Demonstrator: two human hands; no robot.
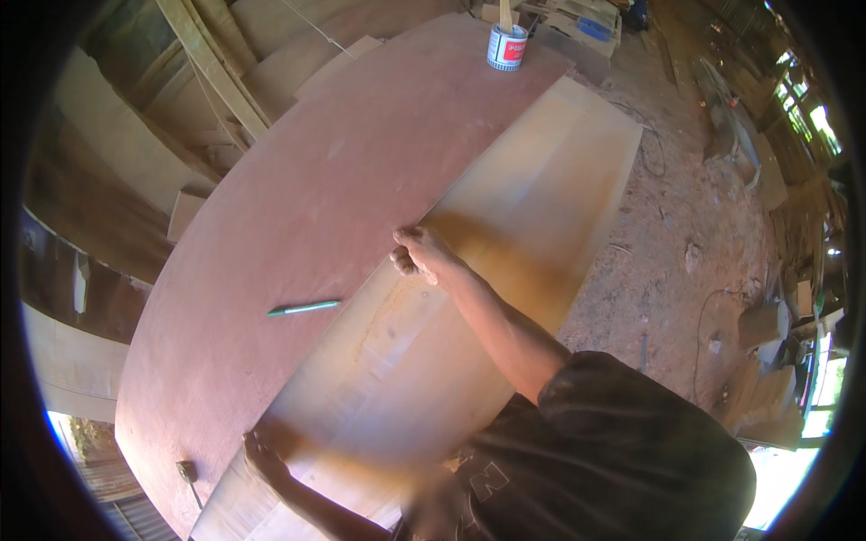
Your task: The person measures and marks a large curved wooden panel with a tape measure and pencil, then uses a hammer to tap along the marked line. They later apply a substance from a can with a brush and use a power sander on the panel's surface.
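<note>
Against the person's dark shirt, one long pale board [388,361] lies along the near side of one red-brown tabletop [298,207], its farther edge met by two bare hands: the left hand [262,453], whose hold I cannot tell, and the right hand [422,255], fingers curled and seemingly grasping that edge. I judge the step in hand to be steadying or positioning the board, so any shift calls for both hands working evenly. Beyond are one small dark-headed tool [187,470], one green pen [304,308] and, farthest, one can [506,50] with one wooden stick [505,14].
</note>
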